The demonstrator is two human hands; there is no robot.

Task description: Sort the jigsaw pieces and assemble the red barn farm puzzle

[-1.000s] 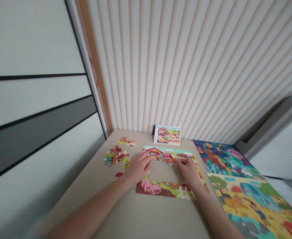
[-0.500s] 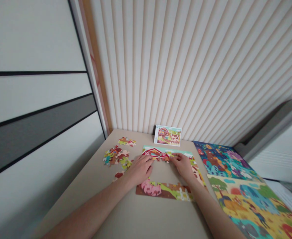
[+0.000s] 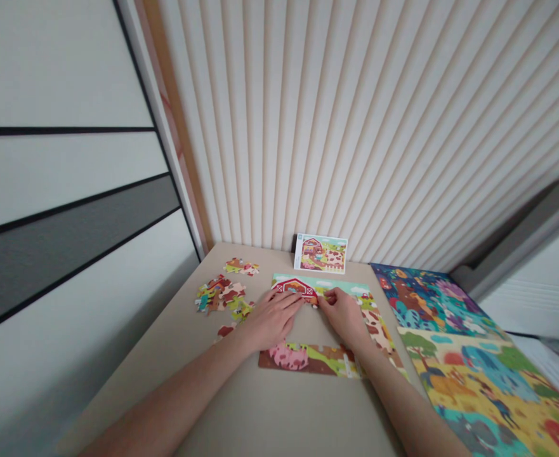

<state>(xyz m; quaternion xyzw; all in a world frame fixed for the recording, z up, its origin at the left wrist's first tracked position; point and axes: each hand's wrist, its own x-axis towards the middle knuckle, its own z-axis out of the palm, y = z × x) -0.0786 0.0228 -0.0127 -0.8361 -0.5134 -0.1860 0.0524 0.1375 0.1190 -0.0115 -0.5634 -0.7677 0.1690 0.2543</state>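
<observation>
A partly assembled farm puzzle (image 3: 324,358) lies on the beige table (image 3: 241,406), its frame done and its middle bare. My left hand (image 3: 272,320) rests flat with fingers stretched toward the red barn (image 3: 294,287) in the top row. My right hand (image 3: 343,314) presses its fingertips together on a small puzzle piece just right of the barn; the piece is mostly hidden under the fingers. The two hands nearly touch at the fingertips.
Loose puzzle pieces (image 3: 222,297) lie in a heap left of the puzzle, with a few more pieces (image 3: 242,267) behind. A reference picture card (image 3: 320,252) leans on the ribbed wall. Two finished colourful puzzles (image 3: 455,355) cover the table's right side.
My right hand has slid left along the top row toward the barn, closing the gap to my left hand. The view tilted slightly.
</observation>
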